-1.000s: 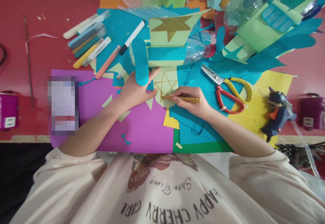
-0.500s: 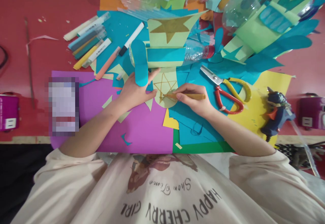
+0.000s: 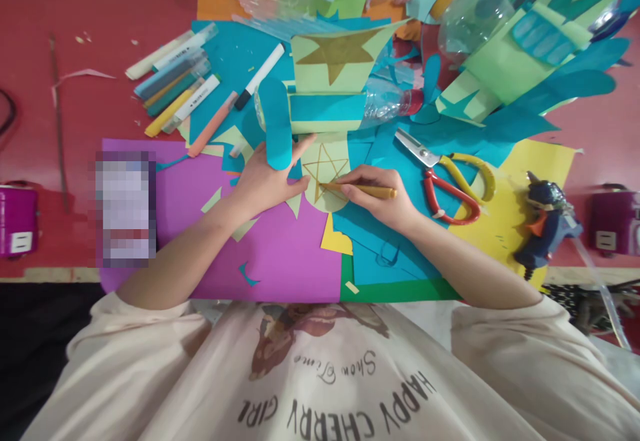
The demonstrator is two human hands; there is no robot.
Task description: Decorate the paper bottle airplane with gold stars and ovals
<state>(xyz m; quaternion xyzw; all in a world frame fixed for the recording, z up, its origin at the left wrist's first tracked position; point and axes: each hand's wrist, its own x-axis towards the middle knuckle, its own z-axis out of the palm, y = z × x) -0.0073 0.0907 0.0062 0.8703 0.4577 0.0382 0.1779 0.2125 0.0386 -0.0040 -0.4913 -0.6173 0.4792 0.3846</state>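
Note:
My right hand [image 3: 383, 194] grips a brown marker [image 3: 373, 190], its tip on a drawn star outline [image 3: 325, 161]. The outline is on a pale green paper flap [image 3: 320, 206] attached to a plastic bottle [image 3: 383, 102] lying on its side. A blue paper band [image 3: 325, 108] wraps the bottle, and the opposite flap carries a filled brown star [image 3: 333, 54]. My left hand [image 3: 273, 178] lies with fingers spread, index finger and thumb at the flap's left edge. A rounded blue paper strip [image 3: 278, 124] at the bottle's base covers part of that hand.
Scissors [image 3: 440, 174] with red and yellow handles lie right of my right hand, before a glue gun [image 3: 545, 218]. Several markers [image 3: 175, 81] are at the upper left, a blurred phone [image 3: 125, 208] below them. Another decorated bottle [image 3: 520, 61] lies at the upper right.
My right hand and the marker have shifted slightly left and up, and the marker tilts a little differently. The left hand and the bottle stay in place.

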